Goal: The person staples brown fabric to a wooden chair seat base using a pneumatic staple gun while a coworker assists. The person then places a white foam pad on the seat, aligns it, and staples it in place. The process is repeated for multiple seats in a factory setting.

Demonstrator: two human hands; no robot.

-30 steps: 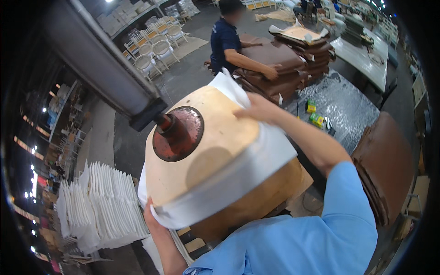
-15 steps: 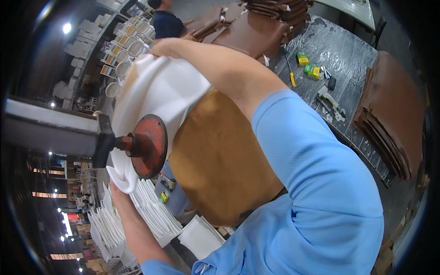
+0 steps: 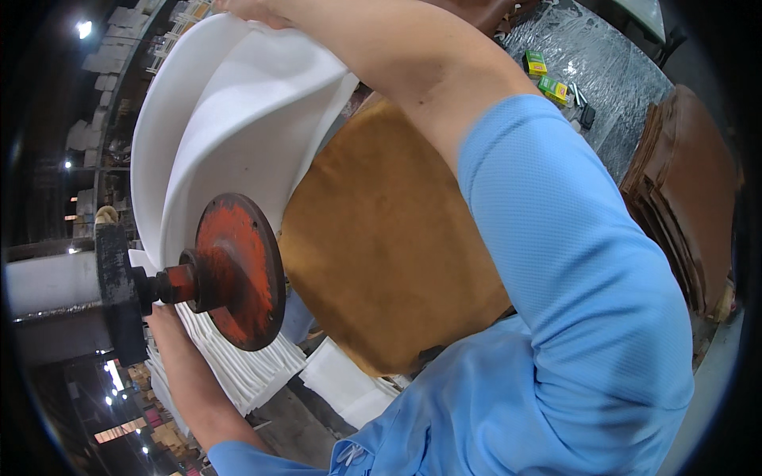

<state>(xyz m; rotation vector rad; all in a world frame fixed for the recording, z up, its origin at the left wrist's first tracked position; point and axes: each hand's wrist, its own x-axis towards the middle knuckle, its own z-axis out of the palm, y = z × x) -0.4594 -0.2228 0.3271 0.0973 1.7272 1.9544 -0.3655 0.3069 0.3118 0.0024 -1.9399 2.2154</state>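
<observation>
A large white foam sheet [image 3: 238,103] hangs bowed and folded in the air at the left. My right hand [image 3: 258,11] is closed on its top edge, at the upper rim of the view. Low on the sheet is my left hand [image 3: 161,316], partly behind a press fixture; its fingers are mostly hidden, but the sheet runs down to it and is held up between both hands. A round red press disc [image 3: 242,270] on a black-ended arm stands in front of the sheet. Right of the disc, before my body, lies a tan rounded panel [image 3: 389,246].
White folded sheets [image 3: 246,361] are stacked below the disc, with another white pile [image 3: 349,389] beside them. A plastic-covered table [image 3: 603,63] at upper right carries small green-yellow boxes [image 3: 553,89]. Brown leather-like sheets [image 3: 690,198] are stacked at the right.
Both hands have moved leftward in the view, my right one also upward. The white sheet is spread wider and bows out more. The view has shifted, so the red disc appears lower and larger.
</observation>
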